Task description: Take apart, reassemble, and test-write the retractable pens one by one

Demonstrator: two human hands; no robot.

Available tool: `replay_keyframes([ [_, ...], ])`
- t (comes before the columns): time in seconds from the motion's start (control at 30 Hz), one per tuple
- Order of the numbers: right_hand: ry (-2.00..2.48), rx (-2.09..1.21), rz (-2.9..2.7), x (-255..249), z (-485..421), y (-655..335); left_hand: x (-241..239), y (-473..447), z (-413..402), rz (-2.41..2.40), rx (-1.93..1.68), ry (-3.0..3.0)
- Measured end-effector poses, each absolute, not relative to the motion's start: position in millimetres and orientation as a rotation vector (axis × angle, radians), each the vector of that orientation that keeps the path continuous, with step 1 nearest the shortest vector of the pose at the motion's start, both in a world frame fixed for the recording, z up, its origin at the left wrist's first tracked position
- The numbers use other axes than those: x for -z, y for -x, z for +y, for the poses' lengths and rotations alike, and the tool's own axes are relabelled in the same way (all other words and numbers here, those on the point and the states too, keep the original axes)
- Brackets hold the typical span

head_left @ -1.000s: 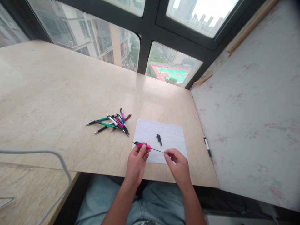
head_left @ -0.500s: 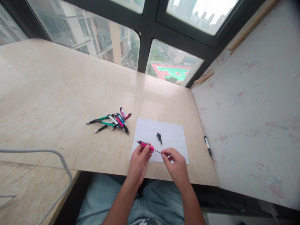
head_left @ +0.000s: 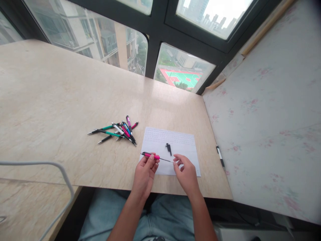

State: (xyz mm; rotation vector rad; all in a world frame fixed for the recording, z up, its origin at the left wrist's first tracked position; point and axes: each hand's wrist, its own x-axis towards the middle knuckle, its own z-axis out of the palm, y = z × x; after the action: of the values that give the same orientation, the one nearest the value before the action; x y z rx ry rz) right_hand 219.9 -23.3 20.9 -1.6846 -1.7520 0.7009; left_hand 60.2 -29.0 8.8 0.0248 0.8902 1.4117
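My left hand [head_left: 146, 172] pinches a pink ballpoint pen body [head_left: 154, 156] above the paper's lower edge. A thin dark refill [head_left: 165, 160] sticks out of the pen's right end, and its tip points at my right hand [head_left: 185, 172]. The thumb and index finger of that hand are parted around the tip; whether the thumb still touches it is hard to see. Just beyond the hands, black pen parts [head_left: 170, 149] lie on a sheet of written paper [head_left: 185, 140].
Left of the paper is a loose pile of pens [head_left: 120, 131] in several colours. A white and black pen [head_left: 220, 155] rests along the wall. A grey cable [head_left: 60, 165] loops over the table [head_left: 75, 100] at left. Windows stand behind.
My right fingers have parted from their pinch on the refill. The left hand and pen have shifted left, and more of the refill shows outside the pen body.
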Motion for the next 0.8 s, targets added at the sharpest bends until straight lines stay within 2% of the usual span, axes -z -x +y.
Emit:
replay_keyframes([
  [0.23,1.880,-0.283,-1.911,-1,8,-207,-8,-58,-26,0.890,-1.406,0.007],
  [0.4,1.919,-0.209,-1.934,1,17,-199,-10,-56,-24,0.889,-1.413,0.019],
  [0.57,1.962,-0.301,-1.779,-6,12,-217,-10,-56,-24,0.906,-1.405,0.015],
  [0.8,1.712,-0.802,-1.584,-31,-24,-245,-9,-56,-24,0.927,-1.401,-0.016],
])
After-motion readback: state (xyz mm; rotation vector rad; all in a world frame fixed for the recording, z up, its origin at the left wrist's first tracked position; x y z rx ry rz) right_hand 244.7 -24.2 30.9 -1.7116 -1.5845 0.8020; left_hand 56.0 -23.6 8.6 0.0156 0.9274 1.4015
